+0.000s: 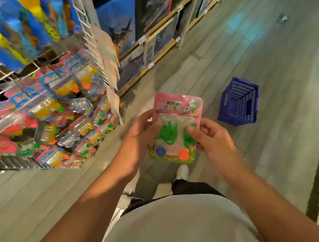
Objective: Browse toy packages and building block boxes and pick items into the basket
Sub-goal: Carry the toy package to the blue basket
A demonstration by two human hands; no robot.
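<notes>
A pink-carded toy package (176,128) is held upright at chest height between both hands, its clear blister showing two green sticky hand shapes above a blue ball and an orange ball; the small print under the Chinese headline is too blurred to read. The left hand (136,140) grips the package's left edge, its fingers hidden behind the card and smeared by motion. The right hand (210,139) pinches the right edge, thumb pressed on the blister over one green shape, the other fingers curled behind. A blue plastic basket (239,103) stands on the grey plank floor (272,62) ahead and to the right, well apart from the package. To the left, a white wire rack (42,112) holds similar blister packs, blurred into patches of colour. Wooden shelves (161,26) of dark picture boxes run along the aisle beyond, cut off by the frame's top edge.
</notes>
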